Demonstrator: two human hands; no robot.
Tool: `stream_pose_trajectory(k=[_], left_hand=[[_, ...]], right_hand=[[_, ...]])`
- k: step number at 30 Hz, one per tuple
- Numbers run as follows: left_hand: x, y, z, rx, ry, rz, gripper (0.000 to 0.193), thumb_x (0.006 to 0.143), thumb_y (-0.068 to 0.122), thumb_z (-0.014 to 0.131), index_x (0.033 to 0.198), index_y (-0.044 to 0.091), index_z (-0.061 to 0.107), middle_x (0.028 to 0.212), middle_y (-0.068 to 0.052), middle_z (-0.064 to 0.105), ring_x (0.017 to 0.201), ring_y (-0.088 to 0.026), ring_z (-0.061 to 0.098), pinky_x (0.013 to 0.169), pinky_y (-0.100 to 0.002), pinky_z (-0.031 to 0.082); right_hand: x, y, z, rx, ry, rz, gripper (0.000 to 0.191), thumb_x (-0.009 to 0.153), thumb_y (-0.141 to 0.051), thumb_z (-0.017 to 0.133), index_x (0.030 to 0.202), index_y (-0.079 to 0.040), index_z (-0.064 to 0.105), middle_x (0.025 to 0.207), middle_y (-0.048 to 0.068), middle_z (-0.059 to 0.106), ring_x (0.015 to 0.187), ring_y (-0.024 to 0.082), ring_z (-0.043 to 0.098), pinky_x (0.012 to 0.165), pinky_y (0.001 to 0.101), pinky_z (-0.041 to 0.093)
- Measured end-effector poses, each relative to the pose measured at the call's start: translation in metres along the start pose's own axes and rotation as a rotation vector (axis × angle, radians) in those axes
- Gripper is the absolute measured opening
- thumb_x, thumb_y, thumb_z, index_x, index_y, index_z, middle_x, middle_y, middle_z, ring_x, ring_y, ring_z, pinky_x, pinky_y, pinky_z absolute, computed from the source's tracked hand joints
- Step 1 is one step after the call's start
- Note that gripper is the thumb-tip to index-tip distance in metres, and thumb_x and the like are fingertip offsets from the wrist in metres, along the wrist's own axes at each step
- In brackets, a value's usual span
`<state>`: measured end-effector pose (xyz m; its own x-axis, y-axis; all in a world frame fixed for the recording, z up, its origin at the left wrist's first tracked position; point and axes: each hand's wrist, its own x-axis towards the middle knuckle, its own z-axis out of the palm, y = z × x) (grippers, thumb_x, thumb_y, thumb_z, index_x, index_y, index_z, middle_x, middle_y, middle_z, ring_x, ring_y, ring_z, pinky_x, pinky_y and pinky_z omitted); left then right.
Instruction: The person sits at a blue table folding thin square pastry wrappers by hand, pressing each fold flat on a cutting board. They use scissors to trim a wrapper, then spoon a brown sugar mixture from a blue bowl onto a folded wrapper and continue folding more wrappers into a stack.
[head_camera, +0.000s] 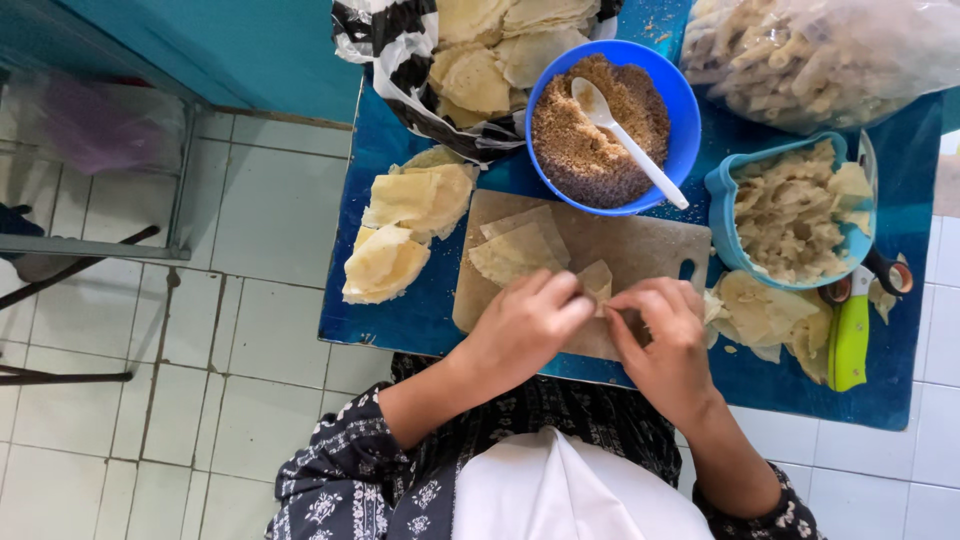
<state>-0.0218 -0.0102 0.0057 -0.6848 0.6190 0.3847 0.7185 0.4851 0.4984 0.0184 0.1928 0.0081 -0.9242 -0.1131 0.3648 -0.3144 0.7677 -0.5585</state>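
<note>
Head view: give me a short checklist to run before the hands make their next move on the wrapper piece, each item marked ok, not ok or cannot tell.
1. Both hands on the wrapper piece: left hand and right hand pinch it from either side. Ok.
2. Piece over the cutting board, not the blue table: ok.
3. Filling already inside the piece: cannot tell, fingers cover it.
4. Bowl of brown crumbs close by, white spoon resting in it: ok.
5. Spare wrappers on the board: ok.
6. Green-handled tool lying apart from both hands: ok.
</note>
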Motion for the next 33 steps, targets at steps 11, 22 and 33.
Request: stream_pose_trajectory(k=[11,22,33], left_hand=[[0.013,-0.011,0.002,-0.172,0.014,-0.091,0.011,0.087,0.011,0.072,0.095,0.008,0.064,0.094,-0.01,0.06,0.091,-0.032,0.062,0.077,-0.044,0.053],[0.012,-0.012,-0.001,-0.043,-0.007,-0.047,0.011,0.09,0.015,0.07,0.092,0.006,0.063,0.091,-0.01,0.061,0.09,-0.031,0.063,0.076,-0.043,0.053],[0.039,-0.014,-0.006,0.087,-0.415,-0.282,0.022,0.091,0.031,0.073,0.089,0.01,0.069,0.096,-0.013,0.068,0.094,-0.032,0.067,0.081,-0.045,0.055]], right_hand=[[0.017,0.003,-0.008,-0.003,-0.171,-0.133,0.019,0.085,-0.005,0.075,0.102,-0.01,0.067,0.104,0.007,0.067,0.102,0.031,0.061,0.089,0.0429,0.043],[0.018,-0.004,-0.005,-0.072,-0.105,-0.12,0.023,0.08,-0.006,0.081,0.1,-0.01,0.071,0.097,0.007,0.067,0.096,0.029,0.061,0.087,0.042,0.043],[0.015,-0.003,-0.007,-0.142,-0.113,-0.163,0.023,0.081,-0.01,0.079,0.102,-0.01,0.07,0.101,0.006,0.067,0.102,0.029,0.062,0.09,0.0435,0.041]])
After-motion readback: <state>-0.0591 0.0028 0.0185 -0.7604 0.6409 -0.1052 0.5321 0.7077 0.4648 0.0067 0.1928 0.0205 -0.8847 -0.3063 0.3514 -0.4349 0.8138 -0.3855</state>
